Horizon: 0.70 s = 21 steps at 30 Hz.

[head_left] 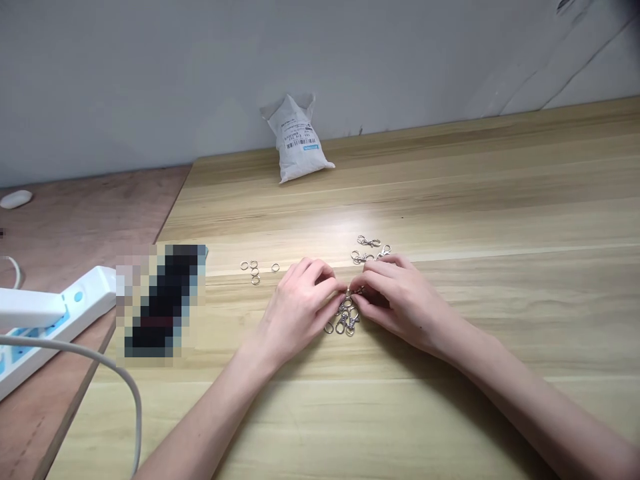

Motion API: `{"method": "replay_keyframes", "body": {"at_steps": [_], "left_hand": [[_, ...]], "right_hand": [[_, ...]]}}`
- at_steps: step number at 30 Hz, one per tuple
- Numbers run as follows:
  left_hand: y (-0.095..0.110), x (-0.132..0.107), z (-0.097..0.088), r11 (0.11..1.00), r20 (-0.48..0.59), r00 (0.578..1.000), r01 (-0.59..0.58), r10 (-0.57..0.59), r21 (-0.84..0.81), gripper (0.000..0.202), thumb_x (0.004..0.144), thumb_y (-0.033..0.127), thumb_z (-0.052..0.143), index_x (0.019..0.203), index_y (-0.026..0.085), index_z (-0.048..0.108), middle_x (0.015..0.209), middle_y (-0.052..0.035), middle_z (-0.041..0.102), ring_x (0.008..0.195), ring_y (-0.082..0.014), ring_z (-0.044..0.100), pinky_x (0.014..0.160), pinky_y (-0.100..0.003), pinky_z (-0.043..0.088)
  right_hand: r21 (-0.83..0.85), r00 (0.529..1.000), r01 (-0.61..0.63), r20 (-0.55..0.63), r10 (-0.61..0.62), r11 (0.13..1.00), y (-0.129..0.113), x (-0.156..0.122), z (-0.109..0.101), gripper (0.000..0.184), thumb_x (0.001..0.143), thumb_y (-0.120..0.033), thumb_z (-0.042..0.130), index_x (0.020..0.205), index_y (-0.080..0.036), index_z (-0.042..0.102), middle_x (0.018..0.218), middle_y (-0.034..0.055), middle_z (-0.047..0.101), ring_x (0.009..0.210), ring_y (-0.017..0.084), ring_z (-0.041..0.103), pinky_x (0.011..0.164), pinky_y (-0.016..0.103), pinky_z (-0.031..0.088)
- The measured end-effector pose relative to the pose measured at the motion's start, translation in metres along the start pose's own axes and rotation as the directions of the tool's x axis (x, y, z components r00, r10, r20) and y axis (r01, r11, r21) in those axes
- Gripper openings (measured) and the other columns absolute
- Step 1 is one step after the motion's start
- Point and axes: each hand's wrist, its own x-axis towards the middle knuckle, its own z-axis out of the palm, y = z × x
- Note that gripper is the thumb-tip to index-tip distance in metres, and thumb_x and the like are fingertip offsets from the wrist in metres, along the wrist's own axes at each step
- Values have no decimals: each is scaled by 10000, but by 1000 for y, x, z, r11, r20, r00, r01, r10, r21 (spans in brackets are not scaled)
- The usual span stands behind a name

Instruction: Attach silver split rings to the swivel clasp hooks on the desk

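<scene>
The left hand (299, 301) and right hand (403, 297) curl at metal clasps (346, 317), grip hidden. Fingertip handling seems underway; the next move calls for steady pinching.

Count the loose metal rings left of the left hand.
5: three metal rings in a column, one beside the column's top, one apart, nearer the left hand. That hand may hide more.

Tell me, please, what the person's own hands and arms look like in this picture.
The left hand and right hand are both bare, with no gloves. The left forearm and right forearm show no sleeves within the frame, and no watch or bracelet is visible. Some fingers are partly hidden.
</scene>
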Motion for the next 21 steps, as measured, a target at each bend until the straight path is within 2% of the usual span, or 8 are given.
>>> {"method": "replay_keyframes", "body": {"at_steps": [3,7,11,16,21], "left_hand": [[2,0,2,1000,-28,999,-16,16,-9,142,951,212,517,951,181,655,941,-49,602,900,-187,532,771,-325,434],[3,1,2,999,-57,998,-40,39,-22,112,935,192,532,914,177,641,925,-47,616,898,-185,544,779,-331,419],[6,2,-3,991,-99,995,-23,10,-132,50,897,186,577,869,168,614,931,-44,621,896,-176,550,810,-338,411],[8,3,-7,947,-127,991,2,-45,-320,25,888,165,594,875,168,615,925,-28,620,886,-147,560,798,-307,426],[7,2,-8,947,-117,992,-1,-39,-320,13,888,163,598,884,175,603,931,-20,625,897,-146,565,817,-316,420]], "right_hand": [[1,1000,-3,-10,3,1000,-2,1,0,118,889,-136,528,787,-177,571,739,-9,589,659,120,532,854,338,380],[3,1000,-2,1,2,1000,-4,1,-2,109,886,-147,514,789,-181,551,775,3,585,687,129,529,854,341,375],[59,1000,-7,-15,8,998,-6,0,-5,86,901,-160,504,825,-182,539,800,6,588,720,131,530,859,334,364],[110,999,33,-30,-30,993,-8,0,-9,110,937,-171,481,942,-189,590,771,-3,599,744,139,538,857,330,353],[98,999,46,-12,-45,994,-8,1,-11,138,942,-188,478,877,-189,600,762,4,613,725,144,529,866,337,352]]}}
